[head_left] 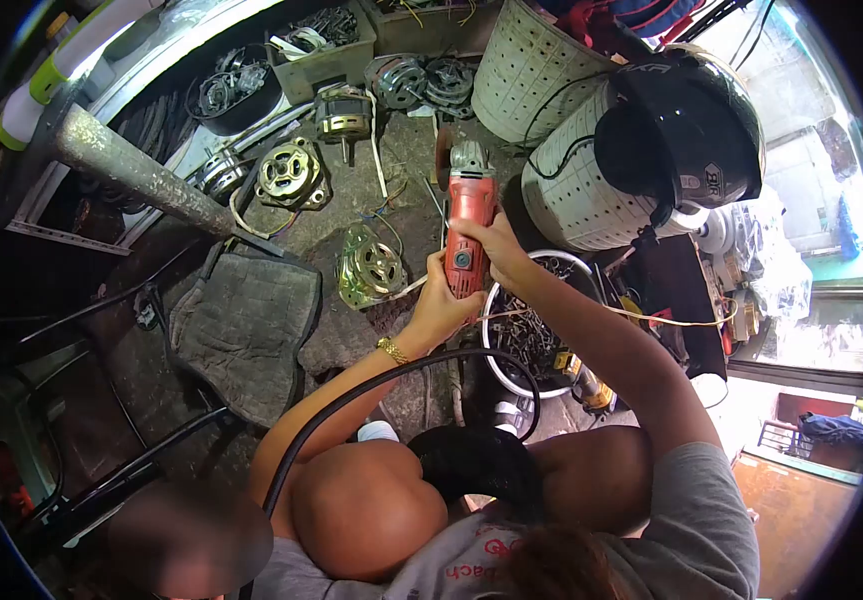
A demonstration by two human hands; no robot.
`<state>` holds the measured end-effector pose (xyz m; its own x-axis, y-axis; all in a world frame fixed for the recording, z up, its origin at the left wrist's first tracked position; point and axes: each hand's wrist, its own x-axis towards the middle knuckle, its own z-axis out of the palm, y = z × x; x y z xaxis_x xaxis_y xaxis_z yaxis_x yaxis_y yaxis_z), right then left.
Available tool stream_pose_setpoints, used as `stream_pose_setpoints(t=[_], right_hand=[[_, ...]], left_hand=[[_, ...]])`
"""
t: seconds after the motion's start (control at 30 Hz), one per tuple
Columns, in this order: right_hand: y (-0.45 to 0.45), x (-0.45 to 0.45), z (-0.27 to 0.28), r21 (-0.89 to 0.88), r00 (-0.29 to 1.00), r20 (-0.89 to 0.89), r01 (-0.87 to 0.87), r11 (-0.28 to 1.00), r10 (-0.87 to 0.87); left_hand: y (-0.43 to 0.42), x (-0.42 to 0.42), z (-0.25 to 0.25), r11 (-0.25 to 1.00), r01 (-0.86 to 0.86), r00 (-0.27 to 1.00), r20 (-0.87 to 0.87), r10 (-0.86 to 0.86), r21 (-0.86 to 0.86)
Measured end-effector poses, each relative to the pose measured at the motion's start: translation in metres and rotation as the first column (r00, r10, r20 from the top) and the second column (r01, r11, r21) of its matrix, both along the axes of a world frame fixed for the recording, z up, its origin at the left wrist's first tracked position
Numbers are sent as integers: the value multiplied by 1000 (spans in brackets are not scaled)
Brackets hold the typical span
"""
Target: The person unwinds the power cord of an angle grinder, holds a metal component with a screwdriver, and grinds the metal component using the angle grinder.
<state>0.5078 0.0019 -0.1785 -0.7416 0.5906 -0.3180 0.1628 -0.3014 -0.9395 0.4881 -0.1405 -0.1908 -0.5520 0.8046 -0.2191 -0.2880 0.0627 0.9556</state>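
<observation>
A red angle grinder [469, 205] with a metal head points away from me, held over the floor in both hands. My left hand [438, 312], with a gold band at its wrist, is closed round the rear of the body. Higher up, my right hand [491, 245] wraps the grinder's right side, its thumb across the top. A disc edge [442, 155] shows left of the head. Just left of the tool lies a gold-coloured motor [371, 268] with loose wires. By my right forearm stands a white bucket [492, 345] full of small metal parts.
More motors [293, 174] lie further back, near a bin of metal parts [326, 62]. White perforated baskets [561, 195] stand at the right, one under a black helmet [686, 135]. A black cable [351, 385] arcs over my left arm. A yellow power tool [591, 390] lies beside the bucket.
</observation>
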Motion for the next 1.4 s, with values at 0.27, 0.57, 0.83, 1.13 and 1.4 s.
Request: stream_pose_setpoints(t=[0.27, 0.57, 0.83, 1.13, 1.4], right_hand=[[20, 14, -25, -186, 985, 67, 170, 968, -160], [26, 31, -21, -549, 999, 29, 37, 835, -25], [15, 27, -7, -554, 999, -12, -43, 831, 44], [44, 6, 13, 19, 996, 9, 85, 996, -85], [36, 4, -13, 25, 991, 87, 99, 995, -101]], left_hand=[[8, 21, -23, 993, 83, 988, 126, -92, 81], [2, 13, -32, 977, 149, 886, 418, -202, 154], [2, 11, -22, 974, 100, 886, 427, -180, 202], [-16, 25, -63, 981, -171, 877, 438, 196, -97], [-2, 49, -41, 955, 14, 976, 214, 52, -296]])
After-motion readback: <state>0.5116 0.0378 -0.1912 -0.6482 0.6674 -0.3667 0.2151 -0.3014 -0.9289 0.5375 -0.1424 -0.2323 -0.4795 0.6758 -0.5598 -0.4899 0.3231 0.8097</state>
